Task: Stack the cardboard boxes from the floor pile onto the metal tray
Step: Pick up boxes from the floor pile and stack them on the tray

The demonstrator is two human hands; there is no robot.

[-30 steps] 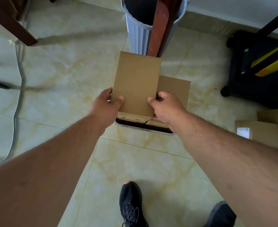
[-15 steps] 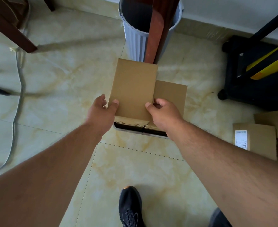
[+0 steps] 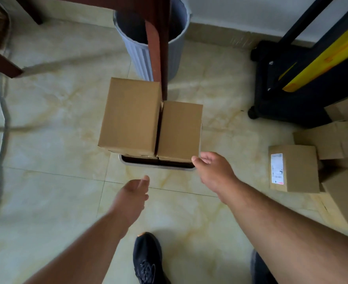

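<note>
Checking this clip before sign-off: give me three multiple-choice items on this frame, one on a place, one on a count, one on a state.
1. Where is the floor pile relative to the metal tray?
A. the person's right
B. the person's left
C. behind the bin

2. How many cardboard box tops show at the top of the tray's stack?
A. one
B. two
C. four

3. What does the left hand hold?
A. a box
B. the tray
C. nothing

Answers: 1 A, the pile lies at the right edge. 2 B, a taller box and a lower box sit side by side. 3 C, its fingers are relaxed over bare floor.

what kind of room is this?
Probably a home or small office corner used for parcel packing: tiled floor, ribbed bin by a wooden leg, loose boxes near a tray.
</note>
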